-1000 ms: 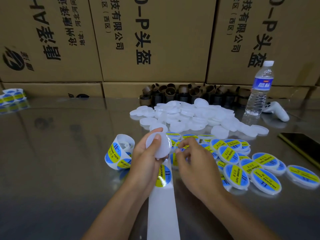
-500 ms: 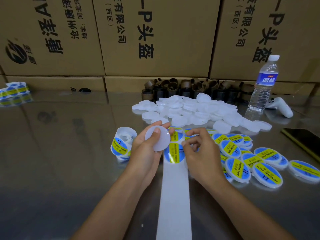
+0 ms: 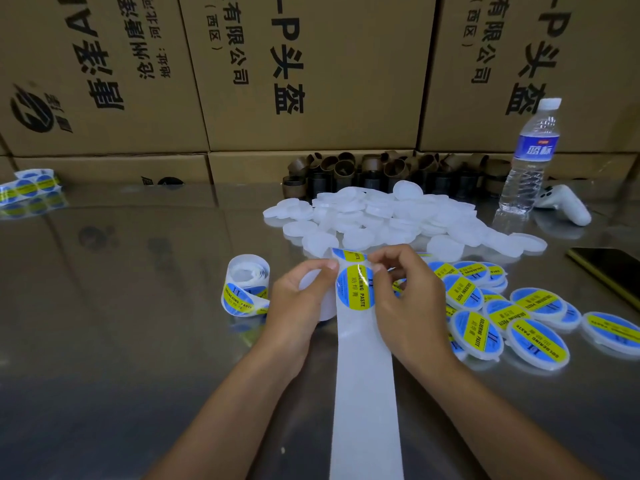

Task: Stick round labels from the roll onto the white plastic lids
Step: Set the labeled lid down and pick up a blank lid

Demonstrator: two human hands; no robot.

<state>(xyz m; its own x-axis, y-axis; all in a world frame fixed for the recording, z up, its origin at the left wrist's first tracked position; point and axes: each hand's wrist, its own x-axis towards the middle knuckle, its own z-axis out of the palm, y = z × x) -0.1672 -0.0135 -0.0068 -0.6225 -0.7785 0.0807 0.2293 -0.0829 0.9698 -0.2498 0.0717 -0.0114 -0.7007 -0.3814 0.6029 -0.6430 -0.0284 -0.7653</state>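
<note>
Table (image 3: 121,323), label (image 3: 356,287) (pinched, beside lid (image 3: 328,306)) shifted up

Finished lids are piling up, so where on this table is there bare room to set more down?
Bare: the wide left stretch of table, from the far-left labels to the roll and down to the near edge. Crowded: blank lids at centre back, labelled lids and phone on the right.
</note>
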